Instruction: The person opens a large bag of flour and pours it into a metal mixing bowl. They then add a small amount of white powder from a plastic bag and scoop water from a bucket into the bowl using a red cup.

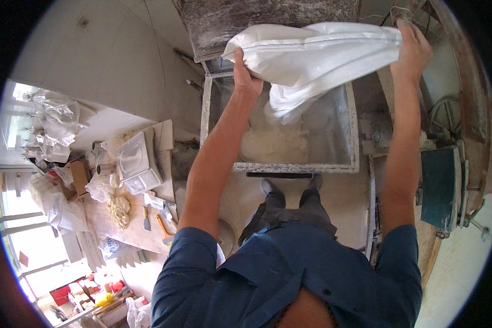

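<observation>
The left hand (247, 76) is closed on one end of a large white woven-plastic sack (322, 52) with a stitched seam, its thumb lying over the edge. The right hand (413, 52), slightly blurred, appears to be clenched round the opposite end. The one sack is stretched between the two hands, above the far part of a rectangular open bin with a pale, speckled rim (300, 168); a loose fold droops over the opening. Inside lies one patch of cream-coloured powder (273, 145). Two feet (268, 186) stand at the bin's near side. On the wooden table (139, 224) to the left are two flat scrapers, one orange-handled (163, 225), one grey (146, 218), and a pale, stringy heap (118, 212). A white plastic bag (113, 249) nearby bears blue printing, too small to read.
</observation>
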A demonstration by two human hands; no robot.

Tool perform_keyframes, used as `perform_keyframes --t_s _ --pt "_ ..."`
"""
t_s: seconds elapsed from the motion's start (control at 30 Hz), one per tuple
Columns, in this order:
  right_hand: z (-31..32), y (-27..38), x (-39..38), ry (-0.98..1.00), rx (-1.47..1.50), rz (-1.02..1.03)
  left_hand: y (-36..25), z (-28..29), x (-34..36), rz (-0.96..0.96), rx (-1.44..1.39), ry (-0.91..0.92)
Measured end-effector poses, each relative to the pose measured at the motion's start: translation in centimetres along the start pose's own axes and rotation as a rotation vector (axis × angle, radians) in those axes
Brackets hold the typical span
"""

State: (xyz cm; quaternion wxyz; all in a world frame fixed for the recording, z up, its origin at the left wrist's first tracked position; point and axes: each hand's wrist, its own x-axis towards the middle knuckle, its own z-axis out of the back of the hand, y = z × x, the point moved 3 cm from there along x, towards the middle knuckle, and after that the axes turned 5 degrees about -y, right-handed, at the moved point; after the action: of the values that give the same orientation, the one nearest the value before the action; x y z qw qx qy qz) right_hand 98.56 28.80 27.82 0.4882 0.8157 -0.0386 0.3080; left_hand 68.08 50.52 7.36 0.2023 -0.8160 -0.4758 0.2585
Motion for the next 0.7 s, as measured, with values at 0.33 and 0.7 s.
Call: perform_keyframes --t_s 0.33,0.7 --pt "6.6 4.6 4.8 0.091 -0.212 0.182 -8.1 -6.1 -4.8 -0.28 0.743 -0.018" --pt "9.4 7.4 8.4 0.398 -0.82 0.526 -16.0 -9.8 -16.9 -0.582 1.25 -0.376"
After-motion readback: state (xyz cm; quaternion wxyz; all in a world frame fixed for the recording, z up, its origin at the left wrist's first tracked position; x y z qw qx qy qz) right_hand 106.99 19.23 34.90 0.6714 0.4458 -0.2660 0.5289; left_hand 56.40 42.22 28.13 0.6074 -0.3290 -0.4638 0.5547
